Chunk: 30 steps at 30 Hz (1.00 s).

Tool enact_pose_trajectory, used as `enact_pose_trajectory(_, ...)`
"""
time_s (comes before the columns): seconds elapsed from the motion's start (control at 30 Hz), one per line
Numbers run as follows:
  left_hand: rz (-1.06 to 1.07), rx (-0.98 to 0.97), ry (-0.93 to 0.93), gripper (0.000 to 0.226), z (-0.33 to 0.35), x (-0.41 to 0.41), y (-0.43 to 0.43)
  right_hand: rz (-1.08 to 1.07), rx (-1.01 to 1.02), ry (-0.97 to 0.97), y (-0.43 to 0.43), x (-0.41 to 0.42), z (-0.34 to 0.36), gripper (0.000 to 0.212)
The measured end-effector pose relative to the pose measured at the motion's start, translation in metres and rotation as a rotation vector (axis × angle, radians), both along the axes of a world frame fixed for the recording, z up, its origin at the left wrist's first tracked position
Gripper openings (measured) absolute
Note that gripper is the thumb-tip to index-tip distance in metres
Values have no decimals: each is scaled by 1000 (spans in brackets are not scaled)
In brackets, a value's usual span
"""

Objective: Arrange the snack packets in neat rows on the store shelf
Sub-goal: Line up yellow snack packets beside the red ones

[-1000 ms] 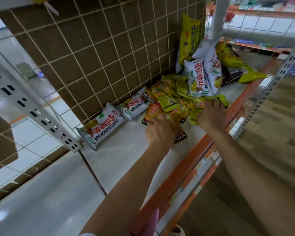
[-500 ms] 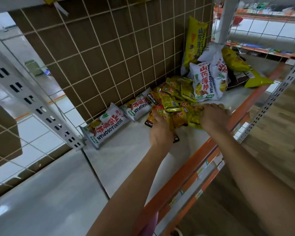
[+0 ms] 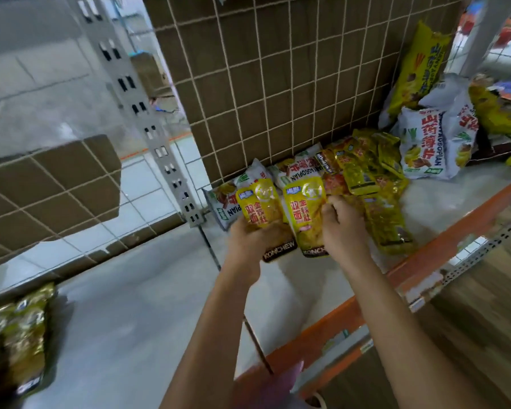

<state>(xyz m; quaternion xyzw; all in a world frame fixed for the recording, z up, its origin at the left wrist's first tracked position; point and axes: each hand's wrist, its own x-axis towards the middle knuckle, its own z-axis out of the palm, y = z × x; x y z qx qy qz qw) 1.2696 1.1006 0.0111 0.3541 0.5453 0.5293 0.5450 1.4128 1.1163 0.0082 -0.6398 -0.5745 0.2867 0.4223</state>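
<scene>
Two yellow Konchew snack packets stand side by side above the white shelf (image 3: 278, 284). My left hand (image 3: 248, 243) grips the left yellow packet (image 3: 258, 205) at its lower end. My right hand (image 3: 344, 225) grips the right yellow packet (image 3: 304, 211) along its right edge. Behind them two white Shanyaobopian packets (image 3: 223, 202) lie against the brown grid back panel (image 3: 263, 84). A loose heap of yellow and orange packets (image 3: 369, 178) lies just right of my hands.
Upright white packets (image 3: 431, 140) and tall yellow bags (image 3: 419, 66) crowd the shelf's far right corner. An orange shelf edge (image 3: 425, 255) runs along the front. A grey slotted upright (image 3: 148, 122) stands at the left. More yellow packets (image 3: 21, 335) lie on the neighbouring shelf at lower left.
Both hands have lifted two yellow packets out of the heap and brought them left, in front of the white packets. The view has shifted left.
</scene>
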Motion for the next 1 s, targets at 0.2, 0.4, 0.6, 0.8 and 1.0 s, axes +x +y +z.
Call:
enact_pose_trajectory(0.2,223,-60,-88,7,3,-77,-42,220,-146,232,-27,-89,-11,36)
enact_pose_trajectory(0.4,454,6,189,22,1,-153,-98,412,-228,231,-61,-169,-16,38)
enact_pose_trajectory(0.6,711,-45,537,28,0,-227,-156,537,-261,197,-100,-244,-16,11)
enact_pose_trajectory(0.8,835,-109,736,23,4,-279,-201,610,-294,174,-131,-307,-26,17)
enact_pose_trajectory(1.0,856,-200,775,22,1,-315,-234,610,-291,96,-144,-348,-32,19)
